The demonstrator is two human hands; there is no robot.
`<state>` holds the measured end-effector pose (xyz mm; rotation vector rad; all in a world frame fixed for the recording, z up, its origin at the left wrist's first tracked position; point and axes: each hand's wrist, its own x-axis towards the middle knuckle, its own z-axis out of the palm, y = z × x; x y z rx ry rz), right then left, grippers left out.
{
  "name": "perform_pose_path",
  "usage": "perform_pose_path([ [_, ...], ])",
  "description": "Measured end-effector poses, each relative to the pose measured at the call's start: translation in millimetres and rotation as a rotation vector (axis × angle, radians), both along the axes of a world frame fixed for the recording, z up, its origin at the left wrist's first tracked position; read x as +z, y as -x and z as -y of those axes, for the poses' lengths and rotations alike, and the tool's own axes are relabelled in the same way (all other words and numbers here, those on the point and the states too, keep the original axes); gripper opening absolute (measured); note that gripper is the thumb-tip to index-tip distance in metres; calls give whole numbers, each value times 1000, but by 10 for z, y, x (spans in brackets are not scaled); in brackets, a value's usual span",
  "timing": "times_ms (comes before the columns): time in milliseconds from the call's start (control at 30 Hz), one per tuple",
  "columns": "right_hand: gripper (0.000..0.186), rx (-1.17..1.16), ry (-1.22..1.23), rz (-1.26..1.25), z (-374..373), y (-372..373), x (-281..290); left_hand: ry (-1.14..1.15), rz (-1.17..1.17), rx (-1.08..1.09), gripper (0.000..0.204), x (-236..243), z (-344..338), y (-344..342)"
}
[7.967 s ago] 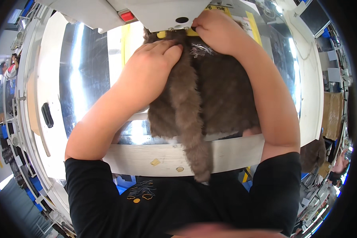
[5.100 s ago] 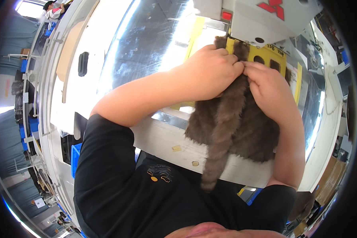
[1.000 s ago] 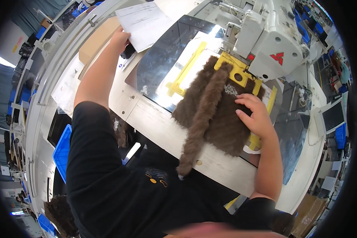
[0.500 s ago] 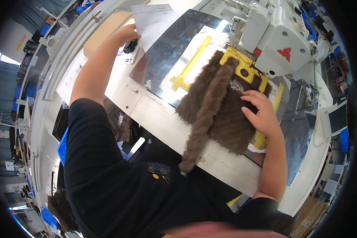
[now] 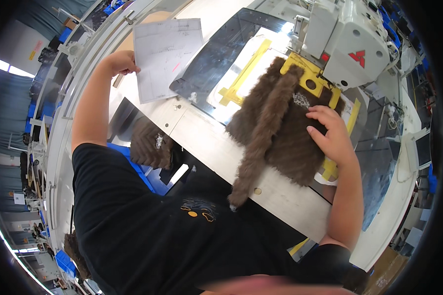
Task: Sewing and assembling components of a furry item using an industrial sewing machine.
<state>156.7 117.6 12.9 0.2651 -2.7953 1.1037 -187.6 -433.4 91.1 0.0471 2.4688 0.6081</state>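
Note:
At the far left, my left hand point(image 5: 123, 63) is closed on the edge of a white sheet of paper point(image 5: 167, 61) with faint lines and a short red mark. My right hand point(image 5: 332, 135) rests, fingers spread, on a brown fur fabric piece point(image 5: 293, 147) beside a small patch of pale stitching point(image 5: 300, 100). A folded strip of longer fur point(image 5: 266, 132) runs along the fabric and hangs past the table's front edge. The fabric's far end lies under a yellow clamp plate point(image 5: 307, 73) of a white sewing machine point(image 5: 352, 46).
Another brown fur piece with pale stitching point(image 5: 151, 146) lies over a blue bin point(image 5: 155, 179) left of my body. A yellow-edged template point(image 5: 246, 73) lies left of the fabric on a dark shiny plate point(image 5: 216, 46). The pale table edge point(image 5: 206, 142) runs in front of me.
My left hand has brought the paper nearer and to the left, so more of the sheet shows. My right hand stays at the same place on the fabric; the whole view has shifted slightly.

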Motion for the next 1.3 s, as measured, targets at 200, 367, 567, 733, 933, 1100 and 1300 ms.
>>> perform_pose_path([
  [200, 31, 5, -8, -3, -6, 15, -4, -88, 85, 118, 23, 77, 447, 38],
  [367, 30, 3, -12, -3, 4, 11, 24, -175, 73, 171, 25, 102, 646, 75],
  [567, 30, -3, -11, -2, -2, 4, 3, -677, -239, 458, 26, 77, 943, 196],
  [733, 30, 10, -18, -17, 9, -16, 8, -770, -389, 699, 29, -122, 1181, 390],
  [933, 30, 6, -12, -2, 17, -7, 31, -737, -498, 960, 32, -563, 1663, 449],
  [1100, 30, 11, -2, -12, -6, 4, 36, -526, -526, 957, 32, -978, 2183, 263],
  [1300, 30, -2, -16, 3, 4, 2, 34, -323, -587, 792, 30, -1076, 1555, -165],
])
